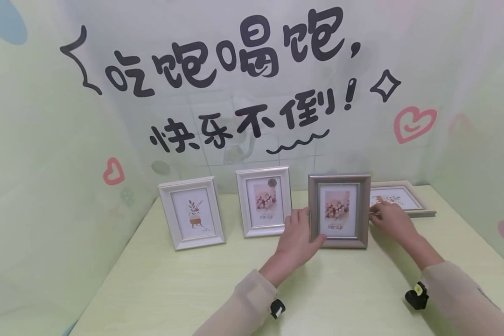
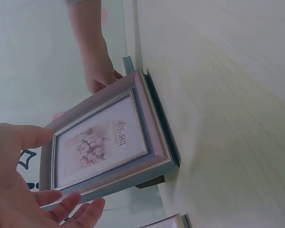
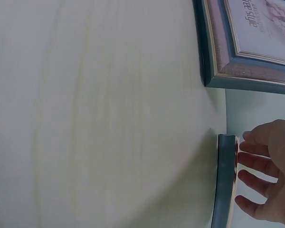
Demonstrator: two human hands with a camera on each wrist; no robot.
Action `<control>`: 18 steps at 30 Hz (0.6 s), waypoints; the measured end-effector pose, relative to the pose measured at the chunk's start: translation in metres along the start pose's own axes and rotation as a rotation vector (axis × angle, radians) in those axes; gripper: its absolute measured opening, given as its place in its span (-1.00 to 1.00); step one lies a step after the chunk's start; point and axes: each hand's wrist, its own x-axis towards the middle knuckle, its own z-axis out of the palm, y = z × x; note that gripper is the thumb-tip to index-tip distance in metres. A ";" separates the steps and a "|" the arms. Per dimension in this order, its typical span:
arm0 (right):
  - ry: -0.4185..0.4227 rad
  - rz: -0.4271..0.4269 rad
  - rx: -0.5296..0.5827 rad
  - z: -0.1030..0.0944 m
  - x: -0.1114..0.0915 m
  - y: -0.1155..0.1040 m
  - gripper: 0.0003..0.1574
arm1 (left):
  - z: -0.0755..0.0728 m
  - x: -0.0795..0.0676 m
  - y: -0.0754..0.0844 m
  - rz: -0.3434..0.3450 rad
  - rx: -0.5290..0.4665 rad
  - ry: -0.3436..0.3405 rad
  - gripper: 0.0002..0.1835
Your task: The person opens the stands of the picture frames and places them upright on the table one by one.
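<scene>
A grey-brown picture frame with a pink flower print stands upright on the table. My left hand is at its left side, thumb in front of the lower left corner and the other fingers along the edge. The left wrist view shows that hand's fingers loosely bent and spread beside the frame; contact is unclear. My right hand is off the right side of this frame, fingers loosely bent over a light frame lying flat behind. In the right wrist view, a gap separates the hand from the upright frame.
Two white frames stand to the left, one with a plant print and one with pink flowers. Behind the pale table hangs a printed curtain with black lettering, with more curtain along both sides.
</scene>
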 end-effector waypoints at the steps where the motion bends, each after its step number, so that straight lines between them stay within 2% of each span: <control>1: 0.001 -0.002 -0.009 -0.001 -0.001 0.001 -0.71 | 0.000 0.000 0.003 0.011 -0.015 0.001 -0.18; 3: -0.005 -0.002 -0.028 -0.005 -0.002 0.003 -0.67 | 0.000 0.001 0.011 0.041 -0.037 -0.001 -0.22; 7: -0.025 0.007 -0.064 -0.007 -0.006 0.009 -0.61 | 0.003 0.003 0.033 0.123 -0.005 -0.025 -0.31; 13: -0.062 0.031 -0.133 -0.009 -0.020 0.012 -0.51 | 0.021 0.008 0.067 0.296 0.069 -0.053 -0.49; 18: -0.038 -0.036 -0.221 -0.021 -0.029 0.013 -0.62 | 0.040 0.020 0.095 0.435 0.146 -0.159 -0.63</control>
